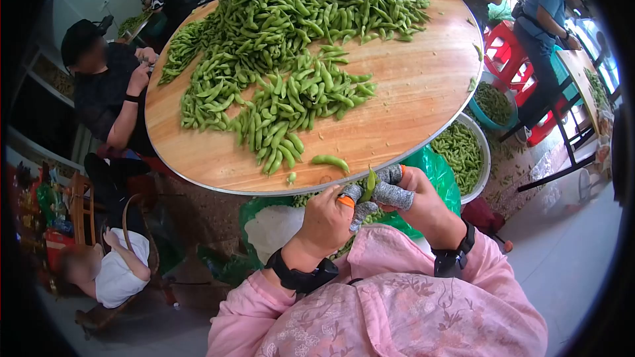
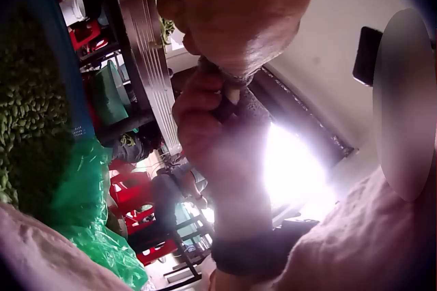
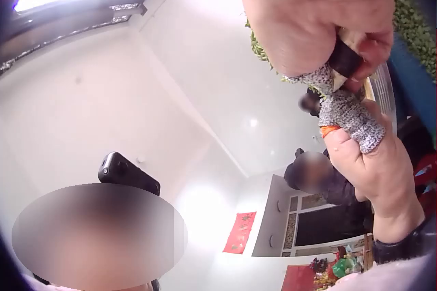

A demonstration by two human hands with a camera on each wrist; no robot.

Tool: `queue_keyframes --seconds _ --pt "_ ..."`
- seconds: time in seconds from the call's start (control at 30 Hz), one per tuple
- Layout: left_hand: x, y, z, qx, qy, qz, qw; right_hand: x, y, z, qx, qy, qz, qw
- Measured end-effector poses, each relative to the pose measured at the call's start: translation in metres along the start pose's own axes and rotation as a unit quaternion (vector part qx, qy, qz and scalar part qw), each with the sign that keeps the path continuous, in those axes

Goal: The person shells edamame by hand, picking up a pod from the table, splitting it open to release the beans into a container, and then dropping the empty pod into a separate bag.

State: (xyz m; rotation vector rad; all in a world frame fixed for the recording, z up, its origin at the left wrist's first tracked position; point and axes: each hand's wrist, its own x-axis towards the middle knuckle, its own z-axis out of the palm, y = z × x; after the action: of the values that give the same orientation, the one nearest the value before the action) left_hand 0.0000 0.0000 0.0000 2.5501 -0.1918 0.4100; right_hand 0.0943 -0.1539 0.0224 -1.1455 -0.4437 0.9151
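Both hands meet just off the near edge of a round wooden table (image 1: 423, 116). A green soybean pod (image 1: 371, 184) stands upright between their fingertips. My left hand (image 1: 324, 218), in grey knitted finger covers with an orange band, pinches it from the left. From the other side my right hand (image 1: 423, 201), also in grey finger covers, grips it with curled fingers. In the right wrist view a small dark piece (image 3: 345, 58) sits at the right hand's fingers; I cannot tell what it is. A big heap of pods (image 1: 284, 26) covers the far part of the table.
One loose pod (image 1: 330, 161) lies near the table's edge. Below right stand a white basin (image 1: 487, 158) of pods and green plastic bags (image 1: 436, 172). A person in black (image 1: 109, 89) sits at the left; red stools (image 1: 506, 53) stand at the right.
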Motion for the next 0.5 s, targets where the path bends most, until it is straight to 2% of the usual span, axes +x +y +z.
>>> queue_keyframes --seconds 0.17,0.3,0.5 --pt "0.0 0.011 -0.006 0.052 0.01 0.032 0.998 0.0 0.005 -0.004 -0.006 0.005 0.008 1.0" --pt "-0.001 0.009 -0.007 0.029 0.025 -0.001 0.999 0.0 0.002 0.003 0.023 -0.007 -0.008 1.0" --pt "0.003 0.016 -0.011 0.03 0.066 -0.007 0.997 -0.006 0.001 -0.004 0.0 0.005 0.027 1.0"
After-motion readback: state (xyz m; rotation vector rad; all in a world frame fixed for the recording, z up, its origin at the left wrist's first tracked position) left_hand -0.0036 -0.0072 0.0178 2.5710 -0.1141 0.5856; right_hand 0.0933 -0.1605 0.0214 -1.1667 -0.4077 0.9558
